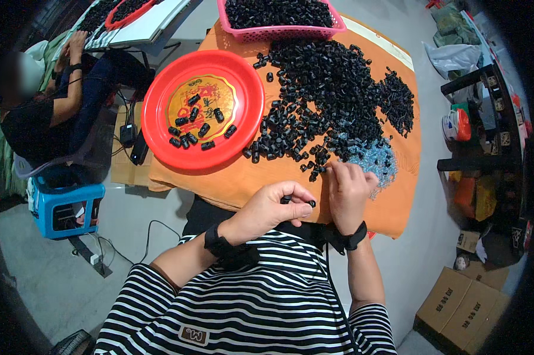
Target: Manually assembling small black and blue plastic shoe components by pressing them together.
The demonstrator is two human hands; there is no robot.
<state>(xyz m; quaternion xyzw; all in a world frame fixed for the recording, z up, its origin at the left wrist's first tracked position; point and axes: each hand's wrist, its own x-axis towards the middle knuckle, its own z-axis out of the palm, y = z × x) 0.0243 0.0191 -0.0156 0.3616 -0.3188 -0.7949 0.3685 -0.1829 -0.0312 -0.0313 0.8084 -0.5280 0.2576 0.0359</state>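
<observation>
My left hand (pixel 272 208) is closed in a pinch around small black cylindrical plastic pieces (pixel 312 203), one showing at the thumb tip and another dark one by the curled fingers. Close beside it, at the near edge of the heap, is my right hand (pixel 350 186). Its fingers are bent together; anything between them is hidden. A large heap of black plastic parts (pixel 320 77) covers much of the orange cloth (pixel 391 204). Tiny clear bluish pieces (pixel 376 163) lie next to the right hand. On the left, a round red tray (pixel 157 133) holds several black barrel-shaped pieces (pixel 203 129).
A pink basket (pixel 285 32) full of black parts stands at the far edge. Slim black pieces (pixel 397 102) form a separate pile. Another person (pixel 66 112) sits at a white table on the left, near a blue stool (pixel 66 201). Shelving and cardboard boxes (pixel 462 307) stand right.
</observation>
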